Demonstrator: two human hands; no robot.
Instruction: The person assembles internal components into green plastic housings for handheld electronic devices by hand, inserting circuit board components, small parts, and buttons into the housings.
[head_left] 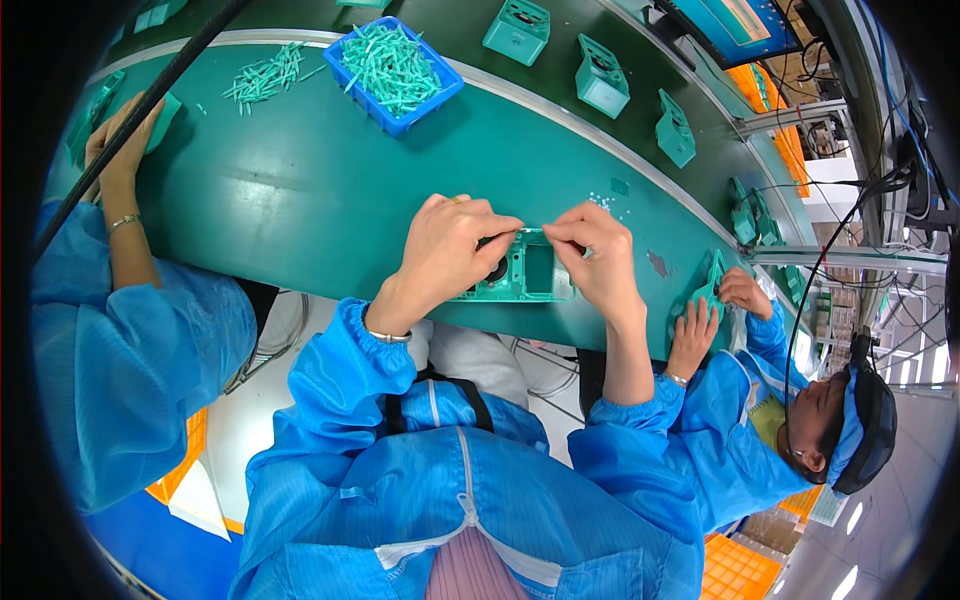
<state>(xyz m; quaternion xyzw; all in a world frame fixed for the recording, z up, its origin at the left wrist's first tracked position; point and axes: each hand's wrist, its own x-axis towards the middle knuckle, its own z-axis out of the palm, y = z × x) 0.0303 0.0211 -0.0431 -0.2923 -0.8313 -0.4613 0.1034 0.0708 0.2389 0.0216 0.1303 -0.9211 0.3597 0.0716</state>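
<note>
Both hands are pinching one teal frame [527, 272] at the near belt [300, 200] edge: left hand [448, 252] is closing on its left side, right hand [597, 252] is gripping the top right corner. Judgement: steadying it flat is helping alignment. Counting: one blue bin [394, 66] of pins, three housings [603, 78] riding the far lane.

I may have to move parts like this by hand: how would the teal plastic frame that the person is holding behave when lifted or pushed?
The teal plastic frame is probably light: it is thin-walled with an open middle. It likely stays stiff, since it keeps its shape between the left hand and right hand. Flat on the green table, it should slide rather than roll.
</note>
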